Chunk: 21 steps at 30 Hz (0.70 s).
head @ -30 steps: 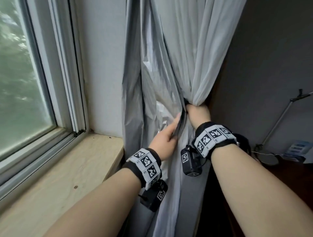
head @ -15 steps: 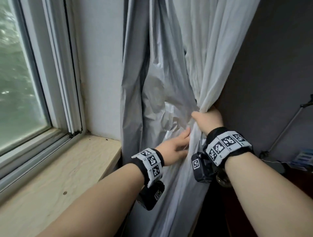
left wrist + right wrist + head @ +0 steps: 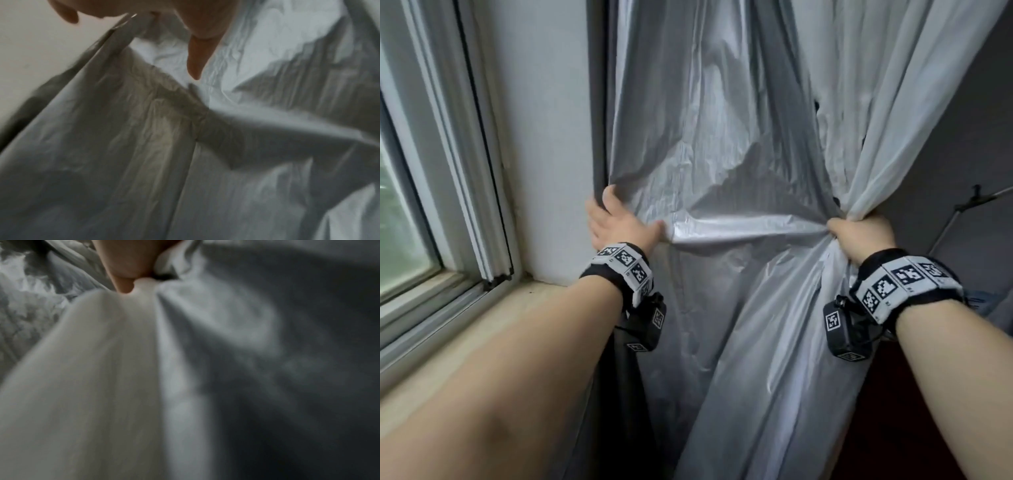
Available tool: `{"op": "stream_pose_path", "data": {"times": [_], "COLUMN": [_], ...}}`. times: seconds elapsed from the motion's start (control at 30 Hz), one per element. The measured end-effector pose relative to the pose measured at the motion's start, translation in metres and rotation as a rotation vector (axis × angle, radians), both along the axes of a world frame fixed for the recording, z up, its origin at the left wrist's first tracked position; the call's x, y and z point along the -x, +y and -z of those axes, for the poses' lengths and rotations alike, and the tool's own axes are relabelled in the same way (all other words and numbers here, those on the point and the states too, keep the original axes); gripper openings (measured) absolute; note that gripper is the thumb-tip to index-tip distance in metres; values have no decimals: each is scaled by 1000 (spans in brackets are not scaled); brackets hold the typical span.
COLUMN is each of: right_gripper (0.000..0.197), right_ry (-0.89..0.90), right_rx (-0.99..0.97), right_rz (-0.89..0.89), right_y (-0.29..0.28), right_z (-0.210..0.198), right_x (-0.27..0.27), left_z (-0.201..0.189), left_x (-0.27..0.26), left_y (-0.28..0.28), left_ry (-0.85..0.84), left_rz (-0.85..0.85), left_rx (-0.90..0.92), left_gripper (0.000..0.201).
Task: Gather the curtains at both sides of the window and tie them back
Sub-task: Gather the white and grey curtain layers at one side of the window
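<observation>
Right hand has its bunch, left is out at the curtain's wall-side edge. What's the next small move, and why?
Probably sweep the left hand rightward, carrying the silvery grey curtain edge toward the right hand. The right hand already grips a gathered bunch with the white sheer fabric, while a wide panel stretches ungathered between the hands.

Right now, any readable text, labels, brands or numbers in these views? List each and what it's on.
No readable text in any view.
Wristbands on the left hand and right hand: square black-and-white marker patterns only, no letters or digits.
Curtain: no print or label visible.
Both wrist views: blurred fabric, nothing legible.
</observation>
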State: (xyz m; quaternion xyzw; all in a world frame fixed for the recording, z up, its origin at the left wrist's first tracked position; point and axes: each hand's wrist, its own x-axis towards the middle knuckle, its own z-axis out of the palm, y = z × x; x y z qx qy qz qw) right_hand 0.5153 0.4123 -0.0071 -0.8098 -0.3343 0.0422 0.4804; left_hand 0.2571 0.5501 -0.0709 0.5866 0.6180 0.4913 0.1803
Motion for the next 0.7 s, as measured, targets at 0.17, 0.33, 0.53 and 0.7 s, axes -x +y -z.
{"op": "stream_pose_path", "data": {"times": [0.17,0.33,0.53,0.7], "right_gripper": [35,32,23,44], "right_ry": [6,51,64,111], "right_rx": [-31,-45,-44,26], "right_rz": [-5,-42,-121,-222], "right_y": [1,11,22,19], "right_z": [2,9,16,15], "right_x": [0,16,47,66], "left_z": [-2,10,0,11], "left_x": [-11,-35,-44,-56], "left_y": [-5,-26,-75,-91], "left_ry": [-356,-449,-661,-248], "left_rz": [217,560,969,1097], "left_rx": [-49,-29,-4,-68], "left_gripper": [63,24,22,53]}}
